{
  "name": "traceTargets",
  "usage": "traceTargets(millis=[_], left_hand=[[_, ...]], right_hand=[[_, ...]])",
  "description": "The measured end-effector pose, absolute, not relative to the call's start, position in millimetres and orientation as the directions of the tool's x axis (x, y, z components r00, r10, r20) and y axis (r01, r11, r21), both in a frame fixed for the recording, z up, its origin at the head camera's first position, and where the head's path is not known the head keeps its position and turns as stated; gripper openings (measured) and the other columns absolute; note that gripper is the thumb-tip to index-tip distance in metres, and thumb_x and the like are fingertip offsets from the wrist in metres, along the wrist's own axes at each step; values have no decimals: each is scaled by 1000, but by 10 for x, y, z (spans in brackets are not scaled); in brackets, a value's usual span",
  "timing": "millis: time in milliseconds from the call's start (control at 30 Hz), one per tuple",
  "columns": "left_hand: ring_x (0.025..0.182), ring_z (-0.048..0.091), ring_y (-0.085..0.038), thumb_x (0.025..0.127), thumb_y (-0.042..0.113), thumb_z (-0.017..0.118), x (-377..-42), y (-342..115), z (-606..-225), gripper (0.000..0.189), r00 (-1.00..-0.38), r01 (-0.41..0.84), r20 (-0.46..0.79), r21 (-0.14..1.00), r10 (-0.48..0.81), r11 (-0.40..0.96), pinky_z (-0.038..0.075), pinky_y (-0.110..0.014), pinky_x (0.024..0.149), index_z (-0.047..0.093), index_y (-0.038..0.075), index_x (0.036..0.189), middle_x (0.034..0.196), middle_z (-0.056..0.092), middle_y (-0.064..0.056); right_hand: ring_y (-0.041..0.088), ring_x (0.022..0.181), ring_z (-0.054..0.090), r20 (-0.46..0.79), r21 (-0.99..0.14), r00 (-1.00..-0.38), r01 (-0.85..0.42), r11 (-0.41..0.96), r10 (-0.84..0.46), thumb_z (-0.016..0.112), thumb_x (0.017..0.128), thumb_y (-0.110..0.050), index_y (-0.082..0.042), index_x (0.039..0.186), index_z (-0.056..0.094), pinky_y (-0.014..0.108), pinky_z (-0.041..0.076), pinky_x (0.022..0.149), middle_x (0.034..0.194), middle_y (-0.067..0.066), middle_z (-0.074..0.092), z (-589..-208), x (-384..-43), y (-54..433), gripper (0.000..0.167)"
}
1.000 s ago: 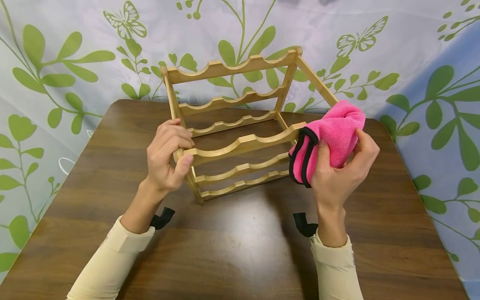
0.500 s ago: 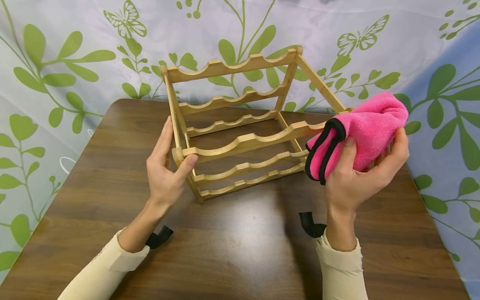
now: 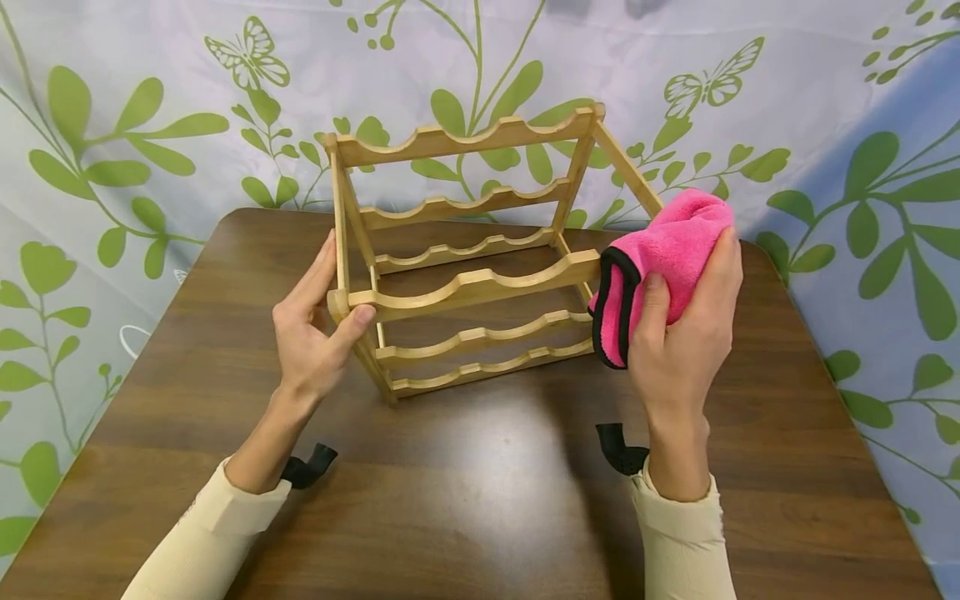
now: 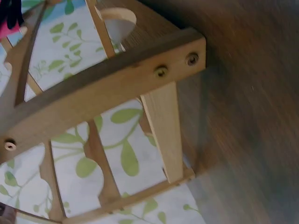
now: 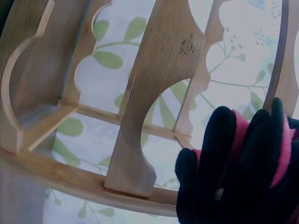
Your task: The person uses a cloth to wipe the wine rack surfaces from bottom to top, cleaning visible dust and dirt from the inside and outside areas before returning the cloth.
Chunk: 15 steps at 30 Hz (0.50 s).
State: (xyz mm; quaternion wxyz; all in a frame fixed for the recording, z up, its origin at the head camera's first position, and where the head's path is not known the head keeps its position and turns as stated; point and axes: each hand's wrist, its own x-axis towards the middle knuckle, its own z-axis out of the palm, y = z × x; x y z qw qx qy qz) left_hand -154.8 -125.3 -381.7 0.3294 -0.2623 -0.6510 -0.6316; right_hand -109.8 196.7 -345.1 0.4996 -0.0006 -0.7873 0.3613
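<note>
One left hand, straight-fingered against wooden rack, right hand gripping pink cloth

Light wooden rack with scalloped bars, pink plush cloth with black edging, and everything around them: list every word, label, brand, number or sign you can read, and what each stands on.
No readable text on anything in view.
Light wooden rack: one small dark mark on a bar in the right wrist view, too blurred to tell whether it is lettering.
Pink plush cloth: none on the folds that show.
</note>
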Motion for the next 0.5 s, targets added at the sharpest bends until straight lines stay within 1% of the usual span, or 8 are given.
traceTargets(millis=[67,133,233,400,500], left_hand=[[130,48,-37,83,54,75,-1602,-1279,-3824,85,-615,778,785,620,-78,101,39,-42,108,53,-13,130,137,50,-27],[127,51,-37,82,56,74,-1655,-1304,-3829,85,-584,796,807,590,-83,132,40,-42,107,55,-14,127,133,53,-29],[124,54,-36,82,58,73,-1714,-1338,-3838,86,-561,809,823,568,-89,154,42,-41,105,57,-16,124,130,54,-31],[124,54,-36,82,60,73,-1779,-1372,-3847,88,-563,808,821,571,-95,147,42,-41,105,57,-16,123,129,54,-32],[125,53,-36,81,61,73,-1802,-1378,-3849,88,-578,800,809,587,-101,123,41,-41,106,57,-14,125,130,53,-31]], right_hand=[[17,135,41,796,-536,-500,-318,782,342,57,95,-24,4,145,43,40,38,110,147,11,47,-3463,-1087,1957,59],[20,133,43,805,-518,-488,-303,800,337,57,93,-25,2,144,46,42,38,109,145,11,49,-3464,-1076,1934,58],[25,129,48,820,-491,-475,-295,820,321,56,91,-26,1,141,50,45,39,107,141,13,54,-3456,-1061,1899,57],[35,119,53,828,-466,-470,-275,841,306,56,89,-27,0,138,54,50,43,98,134,14,59,-3426,-1038,1871,56],[37,114,55,826,-463,-478,-270,844,299,57,88,-28,-1,137,55,52,44,92,132,14,60,-3414,-1027,1859,56]])
